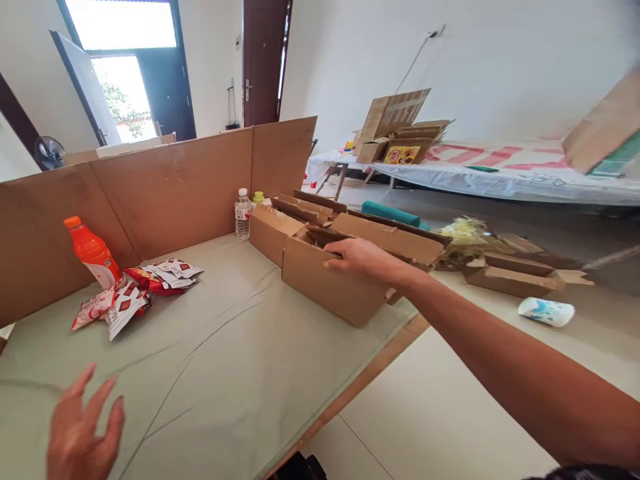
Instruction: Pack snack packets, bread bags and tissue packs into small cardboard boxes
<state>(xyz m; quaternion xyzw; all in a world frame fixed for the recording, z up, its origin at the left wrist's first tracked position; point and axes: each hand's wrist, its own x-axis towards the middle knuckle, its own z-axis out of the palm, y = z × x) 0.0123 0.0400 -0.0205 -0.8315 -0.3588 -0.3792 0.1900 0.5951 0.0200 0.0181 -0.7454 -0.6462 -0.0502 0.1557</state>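
Note:
At the table's right side my right hand [357,257] grips the upper edge of an open cardboard box [325,283], its fingers closed there. The box's inside is mostly hidden from me. Right behind it stands another open cardboard box [270,230]. My left hand [83,433] hovers over the near left of the table with its fingers spread, holding nothing. Ahead of that hand lie several snack packets [125,310] in white, red and pink. An orange-capped drink bottle [93,250] leans upright behind them. A clear water bottle [243,215] stands beside the boxes.
A tall cardboard panel [170,193] walls the table's far side. The table [225,387] has a pale cover. On the floor to the right are a white-and-blue paper cup [547,311], an open carton [515,277] and a teal roll [390,214].

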